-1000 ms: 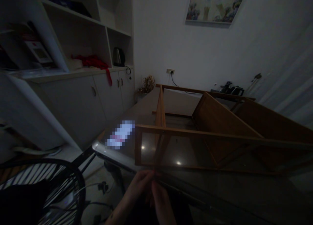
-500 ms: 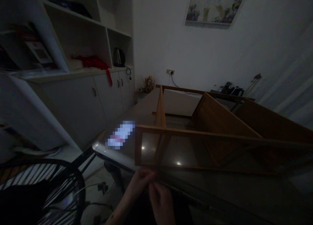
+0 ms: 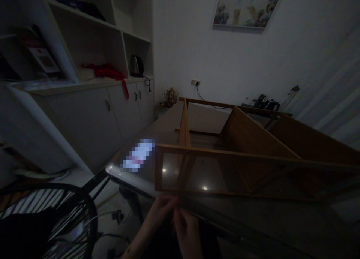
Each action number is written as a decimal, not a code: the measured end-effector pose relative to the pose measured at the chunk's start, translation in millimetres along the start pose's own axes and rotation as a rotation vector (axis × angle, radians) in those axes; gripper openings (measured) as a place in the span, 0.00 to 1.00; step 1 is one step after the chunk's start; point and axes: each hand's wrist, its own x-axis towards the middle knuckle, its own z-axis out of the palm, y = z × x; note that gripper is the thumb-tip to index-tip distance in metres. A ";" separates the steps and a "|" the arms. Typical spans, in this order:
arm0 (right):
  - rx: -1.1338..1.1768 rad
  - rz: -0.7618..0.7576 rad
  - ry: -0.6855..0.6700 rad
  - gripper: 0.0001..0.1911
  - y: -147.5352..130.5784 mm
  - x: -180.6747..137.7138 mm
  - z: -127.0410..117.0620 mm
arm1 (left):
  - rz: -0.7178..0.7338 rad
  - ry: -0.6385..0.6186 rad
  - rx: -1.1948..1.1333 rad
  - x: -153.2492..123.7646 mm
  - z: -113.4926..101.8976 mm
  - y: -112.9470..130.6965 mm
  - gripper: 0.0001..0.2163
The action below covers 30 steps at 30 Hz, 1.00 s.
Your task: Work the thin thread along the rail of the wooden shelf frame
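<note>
A brown wooden shelf frame (image 3: 247,154) lies on its side on a glass-topped table (image 3: 146,176). Both my hands meet at the table's near edge, just below the frame's front lower rail. My left hand (image 3: 161,210) has its fingers pinched together near the rail. My right hand (image 3: 187,229) is closed beside it, fingertips touching the left hand's. Whatever they pinch is too small and too dark to make out.
White cabinets and open shelves (image 3: 84,94) line the left wall, with a kettle (image 3: 137,65) and red cloth (image 3: 105,70). A black wire chair (image 3: 47,217) stands at the lower left. A blurred bright patch (image 3: 137,154) lies on the table. A curtain hangs at the right.
Both hands stay pinched together at the frame's lower front rail, shifting only slightly. The view has barely moved.
</note>
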 end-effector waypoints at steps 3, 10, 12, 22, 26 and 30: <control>-0.028 -0.079 -0.059 0.20 -1.5 0.7 -2.1 | 0.007 0.055 0.017 1.6 0.8 0.9 0.19; 0.063 -0.009 0.088 0.19 29.0 -12.6 0.7 | -0.048 0.049 0.012 -3.7 4.1 9.6 0.23; 0.149 0.054 0.061 0.20 33.9 -14.5 1.6 | -0.042 0.018 -0.023 -4.5 3.8 7.1 0.23; 0.417 0.308 -0.055 0.24 15.0 0.6 2.5 | -0.042 -0.044 -0.039 -2.9 1.9 2.4 0.23; 0.417 0.307 -0.057 0.25 12.5 2.8 3.0 | 0.000 0.003 0.038 -3.8 3.1 12.4 0.22; 0.254 0.206 -0.026 0.19 11.7 0.8 4.3 | 0.007 0.013 0.057 -2.7 2.5 14.0 0.21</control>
